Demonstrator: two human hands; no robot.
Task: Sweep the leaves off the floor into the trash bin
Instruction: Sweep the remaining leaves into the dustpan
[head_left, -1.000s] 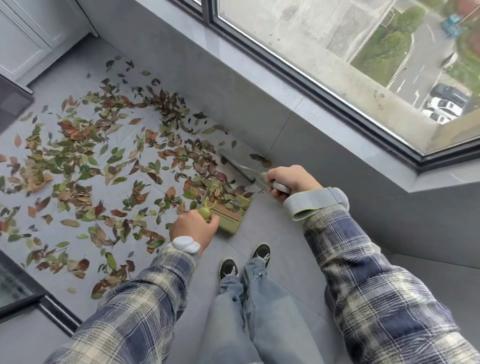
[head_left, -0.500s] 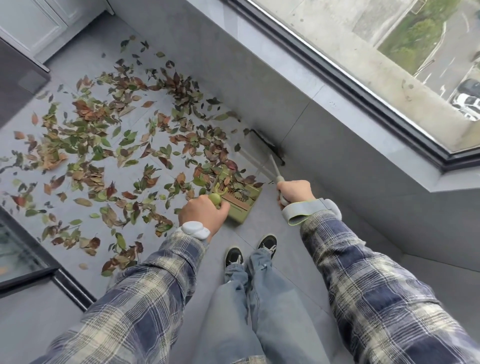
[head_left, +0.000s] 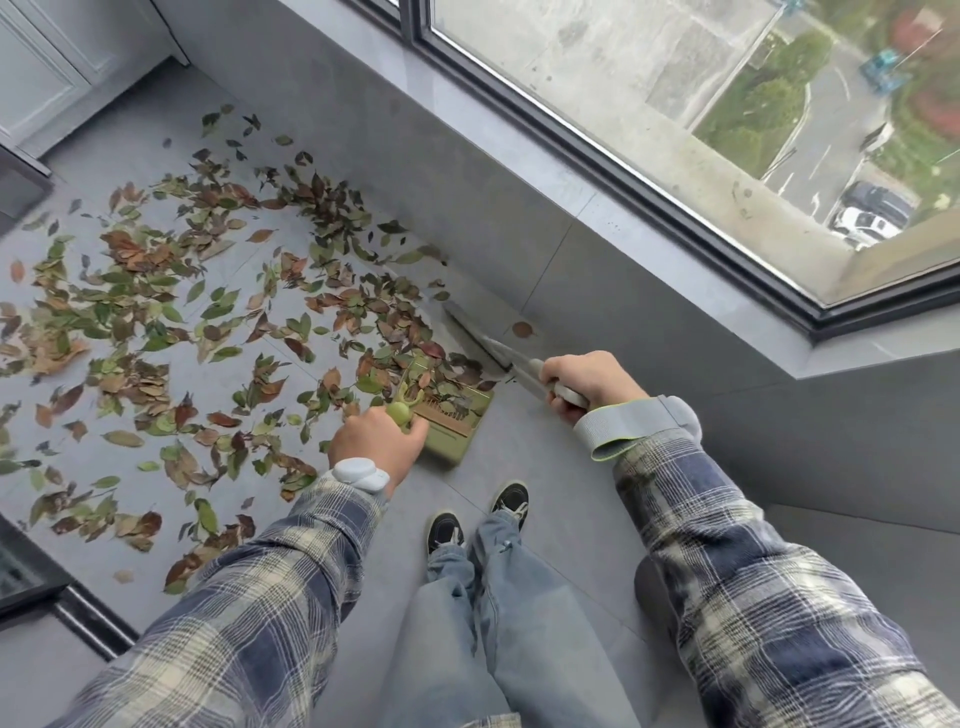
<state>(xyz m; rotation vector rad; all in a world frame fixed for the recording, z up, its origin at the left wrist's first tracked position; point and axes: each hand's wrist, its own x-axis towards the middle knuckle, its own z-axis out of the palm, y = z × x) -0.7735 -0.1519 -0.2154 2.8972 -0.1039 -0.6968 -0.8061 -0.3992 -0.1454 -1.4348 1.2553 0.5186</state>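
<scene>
Green plastic dustpan (head_left: 457, 434) stands on the grey tile floor (head_left: 550, 467), just in front of the person's shoes (head_left: 511, 499), its mouth turned to the leaves (head_left: 156, 312). The L hand (head_left: 376, 447) is closed round its handle, w/ the round green end showing above the fingers. Some leaves lie already inside the pan, over its comb teeth. The R hand (head_left: 587, 382) holds the pale broom handle (head_left: 535, 374), fingers wrapped round it. The broom head (head_left: 470, 332) is blurred, low at the foot of the wall (head_left: 467, 182), just beside the pan's far R corner. The other leaves, brown & green, are spread over the floor to the L and beyond the pan, thickest near its mouth & along the wall. One brown leaf (head_left: 522, 329) sits apart, near the broom head. Grey band (head_left: 623, 423) on the R wrist, white band (head_left: 361, 475) on the L. The window (head_left: 675, 130) is above the wall.
</scene>
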